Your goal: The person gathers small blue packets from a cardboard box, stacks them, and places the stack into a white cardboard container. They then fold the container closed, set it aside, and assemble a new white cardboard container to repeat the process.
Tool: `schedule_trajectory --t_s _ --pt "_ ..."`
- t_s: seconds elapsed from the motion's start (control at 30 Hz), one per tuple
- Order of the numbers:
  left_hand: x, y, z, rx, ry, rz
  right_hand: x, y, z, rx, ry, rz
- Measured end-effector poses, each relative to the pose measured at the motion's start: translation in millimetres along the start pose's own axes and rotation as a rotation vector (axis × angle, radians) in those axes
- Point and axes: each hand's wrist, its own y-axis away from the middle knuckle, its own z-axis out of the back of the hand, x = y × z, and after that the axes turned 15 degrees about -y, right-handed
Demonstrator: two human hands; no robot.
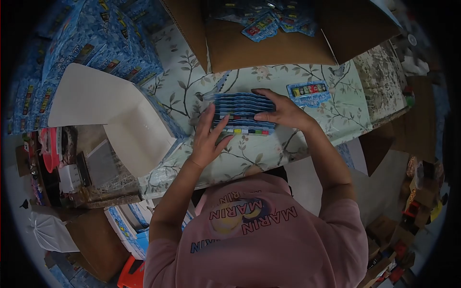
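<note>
A row of blue packets [244,104], stood on edge and packed one behind another, rests on the table in front of me. The nearest packet shows a strip of coloured blocks. My left hand [207,137] presses its fingers against the left end of the row. At the right end, my right hand [283,111] grips the row with thumb and fingers bent round it. One loose blue packet [309,93] with a coloured strip lies flat, just right of my right hand.
An open cardboard box [269,55] with several blue packets inside stands at the back. To the left is an open white-lined box [137,113]. Stacked blue printed boxes [103,41] fill the back left. A floral tablecloth [343,113] covers the table.
</note>
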Motion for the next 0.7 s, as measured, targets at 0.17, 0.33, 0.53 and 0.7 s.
schedule_trajectory --t_s 0.17,0.33,0.53,0.7 --pt "-7 9 5 -0.049 -0.083 -0.024 3 1 -3 -0.026 0.040 0.011" --pt "-17 6 15 -0.075 -0.105 -0.039 2 3 -5 -0.028 0.079 0.044" --pt "-21 6 14 -0.035 -0.175 -0.124 2 2 -6 -0.039 0.080 0.048" --pt "-29 2 20 -0.065 -0.065 -0.055 0 2 -7 -0.053 0.113 0.029"
